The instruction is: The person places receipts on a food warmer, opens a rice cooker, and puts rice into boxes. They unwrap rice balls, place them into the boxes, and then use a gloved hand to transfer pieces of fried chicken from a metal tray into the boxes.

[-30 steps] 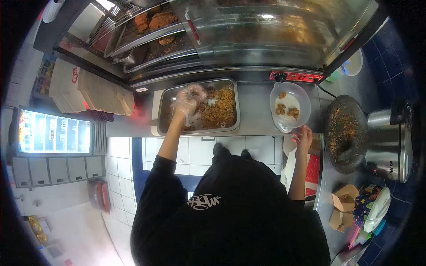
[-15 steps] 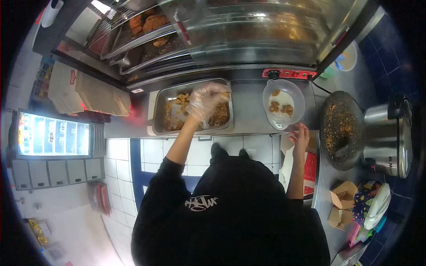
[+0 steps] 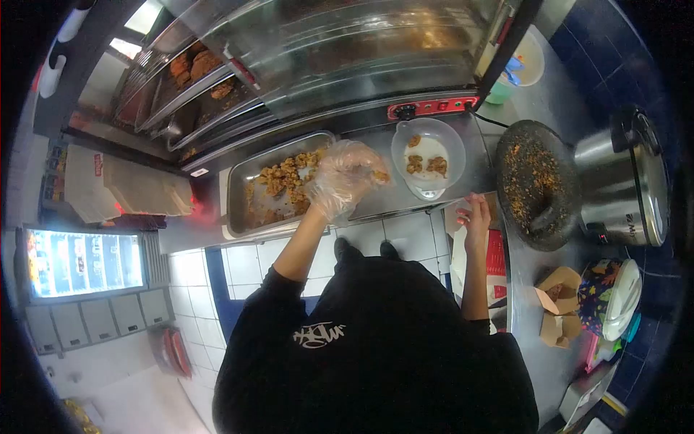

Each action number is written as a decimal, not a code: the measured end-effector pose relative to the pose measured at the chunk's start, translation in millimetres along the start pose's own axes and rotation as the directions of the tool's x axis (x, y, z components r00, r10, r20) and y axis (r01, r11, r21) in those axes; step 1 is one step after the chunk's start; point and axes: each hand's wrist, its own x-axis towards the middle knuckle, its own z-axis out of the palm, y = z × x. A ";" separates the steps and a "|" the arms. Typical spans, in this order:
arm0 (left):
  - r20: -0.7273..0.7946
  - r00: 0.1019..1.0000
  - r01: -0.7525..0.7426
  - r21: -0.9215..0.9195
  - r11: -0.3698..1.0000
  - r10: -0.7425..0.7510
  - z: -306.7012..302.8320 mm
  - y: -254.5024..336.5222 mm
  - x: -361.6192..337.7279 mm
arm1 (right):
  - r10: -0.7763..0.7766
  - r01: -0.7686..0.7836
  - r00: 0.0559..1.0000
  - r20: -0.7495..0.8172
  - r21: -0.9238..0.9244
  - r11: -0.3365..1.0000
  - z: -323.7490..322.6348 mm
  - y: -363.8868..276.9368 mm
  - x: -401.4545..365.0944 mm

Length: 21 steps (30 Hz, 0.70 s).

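The gloved left hand (image 3: 345, 181) has its fingers pinched on a browned piece (image 3: 380, 176), between the tray (image 3: 229, 195) at left and bowl (image 3: 426, 145) at right; likely light, crumbly, best gripped gently by its sides; the right hand (image 3: 475, 215) looks loose, unladen.

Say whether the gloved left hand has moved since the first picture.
Yes: the gloved left hand has moved right against the metal tray, from over its left half to across its right rim.

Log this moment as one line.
left gloved hand: pinching fried piece, between metal tray and plastic bowl | right hand: open, near bowl | bowl: holds pieces
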 end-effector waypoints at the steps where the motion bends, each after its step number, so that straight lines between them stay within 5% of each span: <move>1: 0.009 1.000 -0.002 -0.010 1.000 0.002 4.5 -2.4 1.2 | 0.000 0.000 1.000 0.006 -0.007 1.000 -0.4 1.1 -0.1; 4: 0.043 0.993 0.106 0.097 0.990 -0.111 19.0 -20.2 0.1 | -0.003 0.003 1.000 0.012 -0.016 1.000 2.6 -1.5 -5.0; 7: -0.039 0.945 0.318 -0.139 0.938 -0.326 46.5 -54.8 2.5 | -0.009 0.009 1.000 0.023 -0.012 1.000 7.0 -0.8 -5.2; 9: 0.034 0.882 0.464 0.108 0.879 -0.470 58.9 -67.7 12.0 | -0.015 0.015 1.000 0.025 -0.005 1.000 11.4 -1.4 -4.6; 10: 0.040 0.883 0.462 0.105 0.881 -0.468 60.9 -67.7 12.4 | -0.015 0.015 1.000 0.023 -0.013 1.000 15.1 -3.0 -3.9; 12: 0.081 0.953 0.193 0.579 0.792 -0.292 61.1 -63.8 14.7 | -0.041 0.041 0.999 0.029 -0.007 0.999 23.0 -9.3 -6.9; 15: 0.101 0.950 0.174 0.617 0.768 -0.296 28.5 -38.2 16.4 | -0.059 0.060 0.998 0.028 -0.002 0.998 29.0 -9.0 -5.8; 19: -0.234 0.888 0.423 0.750 0.508 -0.395 -35.5 -21.0 1.4 | -0.077 0.077 0.996 0.034 0.011 0.997 28.7 5.3 2.4; 21: -0.395 0.865 0.499 0.732 0.463 -0.309 -67.5 -17.2 -19.3 | -0.050 0.050 0.999 0.021 -0.013 0.999 32.7 4.0 0.6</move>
